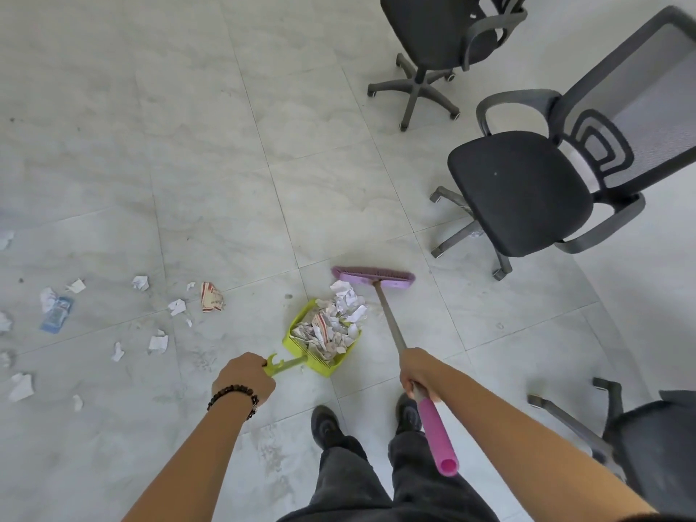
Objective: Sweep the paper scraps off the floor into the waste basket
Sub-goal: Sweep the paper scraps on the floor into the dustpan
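Note:
A lime-green dustpan [297, 335] lies on the pale tiled floor, heaped with crumpled paper scraps [333, 325]. My left hand [244, 374] grips the end of its green handle. My right hand [418, 373] holds the broom's shaft just above its pink grip. The purple broom head [373, 276] rests on the floor at the far side of the dustpan, touching the paper heap. Several loose scraps [158, 342] lie scattered to the left, with a red-and-white crumpled piece [212, 297] and a blue packet [56, 314]. No waste basket is in view.
Two black office chairs stand at the right: one close [527, 190], one farther back [433, 28]. A third chair's base [610, 420] shows at the lower right. One scrap [477, 232] lies under the near chair. My shoes [327, 423] stand behind the dustpan.

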